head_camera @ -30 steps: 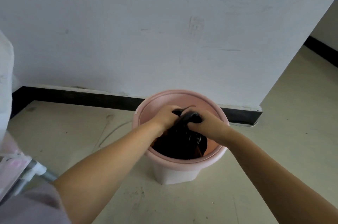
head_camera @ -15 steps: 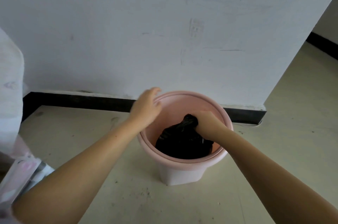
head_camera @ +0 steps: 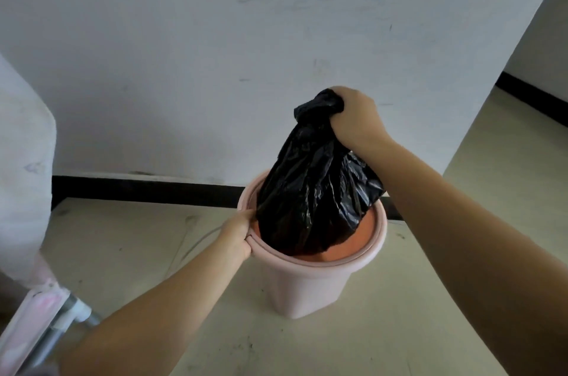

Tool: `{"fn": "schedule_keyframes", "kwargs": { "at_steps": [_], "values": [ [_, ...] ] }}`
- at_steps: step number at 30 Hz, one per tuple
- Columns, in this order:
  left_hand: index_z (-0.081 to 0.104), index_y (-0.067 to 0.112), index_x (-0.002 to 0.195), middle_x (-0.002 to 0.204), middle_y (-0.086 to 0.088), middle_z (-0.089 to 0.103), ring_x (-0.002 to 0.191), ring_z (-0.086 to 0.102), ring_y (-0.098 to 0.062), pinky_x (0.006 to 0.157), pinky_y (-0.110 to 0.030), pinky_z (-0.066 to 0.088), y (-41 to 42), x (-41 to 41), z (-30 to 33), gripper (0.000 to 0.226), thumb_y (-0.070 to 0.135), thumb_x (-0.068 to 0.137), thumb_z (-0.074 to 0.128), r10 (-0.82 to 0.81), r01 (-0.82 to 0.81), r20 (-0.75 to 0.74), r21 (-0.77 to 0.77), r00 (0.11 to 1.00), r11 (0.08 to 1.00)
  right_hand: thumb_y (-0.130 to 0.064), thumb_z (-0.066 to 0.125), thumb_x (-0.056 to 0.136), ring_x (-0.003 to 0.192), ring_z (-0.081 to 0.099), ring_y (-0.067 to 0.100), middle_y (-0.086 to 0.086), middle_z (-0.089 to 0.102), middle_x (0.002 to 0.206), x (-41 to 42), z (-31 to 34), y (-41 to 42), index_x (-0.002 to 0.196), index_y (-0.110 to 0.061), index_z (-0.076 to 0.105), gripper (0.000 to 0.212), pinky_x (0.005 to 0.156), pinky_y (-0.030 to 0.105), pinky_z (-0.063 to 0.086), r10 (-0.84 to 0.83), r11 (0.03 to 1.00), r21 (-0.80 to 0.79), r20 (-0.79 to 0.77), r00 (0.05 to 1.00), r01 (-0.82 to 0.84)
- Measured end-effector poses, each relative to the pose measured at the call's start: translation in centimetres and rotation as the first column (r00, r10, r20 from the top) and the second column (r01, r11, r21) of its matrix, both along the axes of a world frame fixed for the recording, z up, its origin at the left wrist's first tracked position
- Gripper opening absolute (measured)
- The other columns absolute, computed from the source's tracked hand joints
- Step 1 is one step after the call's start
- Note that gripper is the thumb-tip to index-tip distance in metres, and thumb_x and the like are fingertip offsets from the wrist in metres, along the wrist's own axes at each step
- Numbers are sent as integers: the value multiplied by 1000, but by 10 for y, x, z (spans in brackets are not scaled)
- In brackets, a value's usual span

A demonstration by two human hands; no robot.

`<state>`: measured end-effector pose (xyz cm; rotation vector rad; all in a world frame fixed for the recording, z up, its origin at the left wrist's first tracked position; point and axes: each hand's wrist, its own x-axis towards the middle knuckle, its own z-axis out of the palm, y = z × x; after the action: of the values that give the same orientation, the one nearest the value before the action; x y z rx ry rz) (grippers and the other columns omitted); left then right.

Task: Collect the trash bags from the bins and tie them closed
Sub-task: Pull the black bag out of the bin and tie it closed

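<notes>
At the bin's left rim your left hand point(head_camera: 238, 234) pinches the pink bin point(head_camera: 310, 286), so press down there while your right hand point(head_camera: 356, 117), fingers clamped on the gathered neck, pulls the black trash bag point(head_camera: 313, 191), half out of the bin, straight up without snagging.

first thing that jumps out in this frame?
The black trash bag, bunched at its neck in the right hand and half out of the pink bin at centre. The left hand grips the bin's near-left rim, before a white wall.
</notes>
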<state>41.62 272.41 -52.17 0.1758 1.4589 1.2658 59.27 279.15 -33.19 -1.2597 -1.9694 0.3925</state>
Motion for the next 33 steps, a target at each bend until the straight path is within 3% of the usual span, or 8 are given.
{"fn": "schedule_keyframes", "kwargs": {
  "at_steps": [7, 14, 21, 24, 27, 29, 31, 33],
  "values": [
    [58, 17, 113, 97, -3, 58, 96, 55, -28, 100, -56, 42, 11, 8, -2, 33, 7, 82, 51, 370, -374, 56, 68, 927, 925, 5, 40, 77, 82, 50, 16, -1, 58, 86, 58, 74, -9, 99, -10, 64, 37, 62, 16, 30, -151, 958, 240, -42, 988, 157],
    [60, 25, 114, 107, -1, 64, 99, 64, -29, 94, -54, 48, 34, 0, -30, 46, 20, 69, 53, 518, -516, 22, 122, 855, 848, 2, 41, 77, 87, 53, 16, -2, 60, 90, 102, 75, -34, 103, -11, 64, 37, 75, 25, 43, -223, 945, 220, -111, 968, 243],
    [55, 27, 121, 118, -4, 64, 103, 63, -29, 89, -47, 51, 16, 8, -7, 41, 25, 80, 55, 385, -386, 35, 114, 922, 915, -3, 43, 79, 82, 52, 20, -1, 58, 81, 129, -11, -45, 90, -21, 62, 28, 69, 22, 35, -347, 938, -34, -155, 925, 346],
    [53, 26, 118, 107, -1, 64, 91, 64, -26, 83, -43, 52, 9, 11, -1, 43, 46, 81, 57, 373, -373, 20, 122, 928, 920, -4, 45, 83, 84, 54, 27, 6, 60, 86, 126, -56, -44, 94, -14, 63, 24, 71, 28, 39, -296, 935, -197, 27, 955, 296],
    [56, 28, 119, 116, 0, 65, 98, 63, -25, 89, -42, 52, 13, 6, -15, 72, 73, 63, 50, 396, -393, -1, 122, 918, 912, -5, 47, 84, 94, 60, 33, 16, 66, 96, 118, -111, -46, 99, -7, 64, 22, 72, 29, 38, -149, 904, -370, 199, 969, 215],
    [54, 26, 125, 130, -3, 57, 114, 56, -27, 98, -46, 46, 7, 16, -9, 78, 73, 63, 46, 389, -379, -155, 95, 908, 921, -7, 47, 85, 95, 60, 33, 16, 66, 96, 116, -140, -48, 96, -5, 62, 18, 71, 29, 38, -96, 870, -453, 232, 968, 195],
    [41, 17, 138, 140, -10, 44, 127, 43, -30, 106, -45, 38, -3, 34, 14, 69, 54, 81, 51, 275, -298, -466, 26, 841, 954, -10, 46, 88, 90, 60, 33, 11, 63, 87, 118, -155, -48, 91, -8, 57, 11, 69, 32, 40, -95, 826, -533, 188, 978, 183],
    [25, 14, 147, 151, -11, 28, 140, 28, -29, 114, -43, 26, -12, 47, 39, 74, 37, 85, 58, 177, -182, -749, 76, 639, 980, -13, 50, 88, 83, 58, 28, 4, 57, 78, 118, -158, -44, 88, -10, 54, 5, 69, 33, 40, -126, 802, -577, 92, 988, 156]
  ]
}}
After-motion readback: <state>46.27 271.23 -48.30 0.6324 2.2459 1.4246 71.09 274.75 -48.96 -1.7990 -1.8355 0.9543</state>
